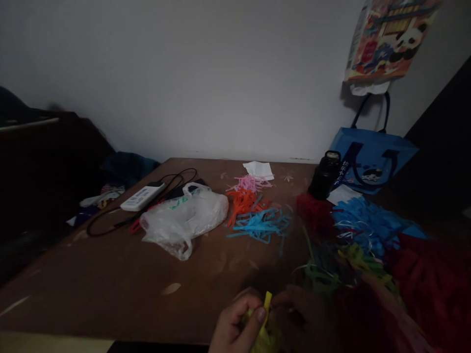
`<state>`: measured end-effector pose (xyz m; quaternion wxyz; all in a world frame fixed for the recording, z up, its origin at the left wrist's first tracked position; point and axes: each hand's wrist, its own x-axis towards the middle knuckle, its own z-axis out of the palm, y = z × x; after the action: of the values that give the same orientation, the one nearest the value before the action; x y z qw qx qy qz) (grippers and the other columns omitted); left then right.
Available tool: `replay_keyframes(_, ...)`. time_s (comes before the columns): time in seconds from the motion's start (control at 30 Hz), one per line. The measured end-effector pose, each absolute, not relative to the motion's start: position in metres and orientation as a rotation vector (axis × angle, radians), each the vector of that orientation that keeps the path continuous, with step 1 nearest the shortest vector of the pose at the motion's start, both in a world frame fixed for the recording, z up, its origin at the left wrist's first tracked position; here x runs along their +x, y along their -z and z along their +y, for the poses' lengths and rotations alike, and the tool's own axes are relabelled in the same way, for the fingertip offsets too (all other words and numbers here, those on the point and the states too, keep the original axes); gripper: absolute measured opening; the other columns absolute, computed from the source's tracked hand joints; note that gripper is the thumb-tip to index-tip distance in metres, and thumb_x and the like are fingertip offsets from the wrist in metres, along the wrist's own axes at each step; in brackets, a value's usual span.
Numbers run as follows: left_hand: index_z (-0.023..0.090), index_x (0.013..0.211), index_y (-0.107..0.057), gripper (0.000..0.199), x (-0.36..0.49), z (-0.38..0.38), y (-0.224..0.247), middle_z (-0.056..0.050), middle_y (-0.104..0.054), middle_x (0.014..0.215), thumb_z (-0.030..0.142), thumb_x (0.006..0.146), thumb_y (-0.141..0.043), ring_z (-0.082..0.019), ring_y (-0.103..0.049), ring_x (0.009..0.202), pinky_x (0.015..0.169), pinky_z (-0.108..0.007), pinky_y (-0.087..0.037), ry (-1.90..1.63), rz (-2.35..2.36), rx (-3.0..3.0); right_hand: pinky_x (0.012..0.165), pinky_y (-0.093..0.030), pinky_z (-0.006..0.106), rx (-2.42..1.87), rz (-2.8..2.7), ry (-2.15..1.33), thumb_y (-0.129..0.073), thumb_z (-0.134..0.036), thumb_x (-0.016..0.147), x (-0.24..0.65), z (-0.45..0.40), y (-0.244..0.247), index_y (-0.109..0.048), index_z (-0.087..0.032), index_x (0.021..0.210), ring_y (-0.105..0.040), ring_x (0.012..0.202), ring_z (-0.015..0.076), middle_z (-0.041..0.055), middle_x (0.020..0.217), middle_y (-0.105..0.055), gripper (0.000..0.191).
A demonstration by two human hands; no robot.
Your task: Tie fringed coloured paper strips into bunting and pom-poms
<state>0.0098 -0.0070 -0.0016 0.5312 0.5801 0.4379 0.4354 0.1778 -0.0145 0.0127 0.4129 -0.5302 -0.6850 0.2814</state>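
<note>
At the table's near edge, my left hand pinches a yellow strip between thumb and forefinger, its tip standing up. More yellow strips hang below that hand. My right hand is in deep shadow just to the right, its fingers curled close to the strip; what they hold, if anything, is hidden. Beside it lie green strips and yellow-green strips. Farther forward are small heaps of blue strips, orange strips and pink strips.
A white plastic bag lies left of the heaps, near a white power strip with black cables. At the right are a black bottle, a blue tote bag, a bigger blue heap and dark red strips. A panda-printed pack hangs above.
</note>
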Motion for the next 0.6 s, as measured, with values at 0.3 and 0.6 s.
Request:
replay_keyframes(0.3,0.018,0.068,-0.054,0.037,0.004,-0.006,-0.001,-0.001,-0.052,0.069,0.044,0.094,-0.052,-0.014,-0.051,0.066,0.064,-0.021,-0.040,-0.992,1.041,1.599,0.060,-0.049,0.017,-1.274,-1.978,-0.406,-0.046,-0.028,0.096,0.187,-0.014,-0.016,-0.065,-0.024,0.081,-0.065,0.062,0.0113,-0.0008,0.069,-0.068,0.025)
replay_keyframes(0.6,0.018,0.070,-0.054,0.025,-0.002,-0.002,-0.005,-0.001,-0.056,0.071,0.028,0.093,-0.052,-0.014,-0.054,0.068,0.063,-0.020,-0.040,-1.006,0.988,1.859,0.066,-0.049,0.017,-1.423,-2.011,-0.567,-0.052,-0.030,0.092,0.200,-0.015,-0.017,-0.068,-0.026,0.079,-0.067,0.071,0.0119,-0.0023,0.076,-0.069,0.021)
